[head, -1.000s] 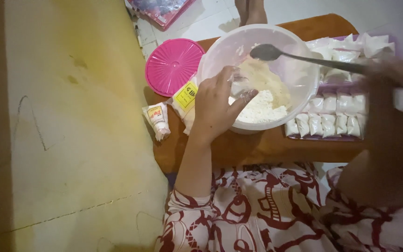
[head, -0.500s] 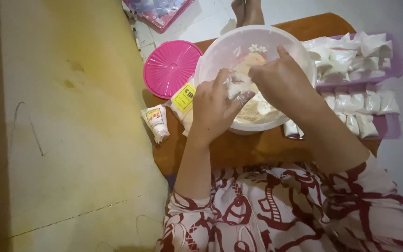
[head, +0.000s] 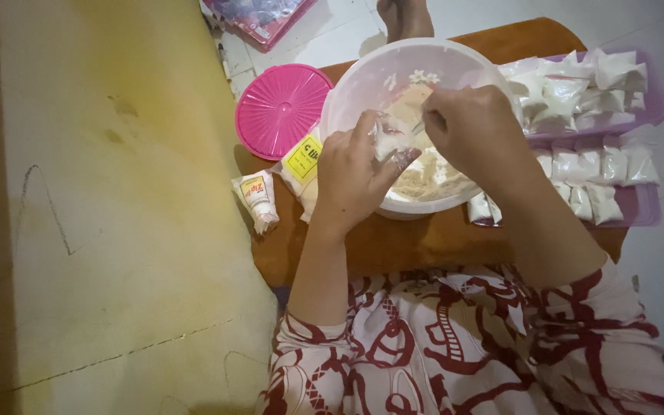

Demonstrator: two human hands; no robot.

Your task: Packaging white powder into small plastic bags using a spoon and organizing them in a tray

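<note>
Head view, looking down. Both hands over a white plastic bowl [head: 363, 84] sitting on a brown board [head: 416, 246] across the lap. Left hand [head: 355, 173] at the bowl's near-left rim, fingers pinched narrow around a small clear plastic bag [head: 387, 141], bag mouth turned toward the right hand. Right hand [head: 470, 127] inside the bowl, closed into a fist on a spoon [head: 419, 127]; only a bit of the spoon visible, just beside the bag. Pale crumbly filling [head: 428, 180] in the bowl bottom, under and between both hands. A few white specks on the far inner wall of the bowl.

Pink round lid [head: 282, 110] left of the bowl, flat on the board, near the rim. Yellow-labelled packet [head: 301, 165] tucked against the bowl's left side, partly under the left wrist. Smaller sachet [head: 257, 198] just left of that, overhanging the board edge. Purple tray [head: 647, 207] right of the bowl, holding rows of filled small white bags [head: 593, 165]; another heap of them [head: 578, 84] further back. Two filled bags [head: 483, 209] at the bowl's near-right base, touching it. Red-and-white patterned garment [head: 463, 346] at bottom. Yellowish mat [head: 109, 215] covering the left side. A bare foot [head: 405, 17] at top, behind the bowl.
</note>
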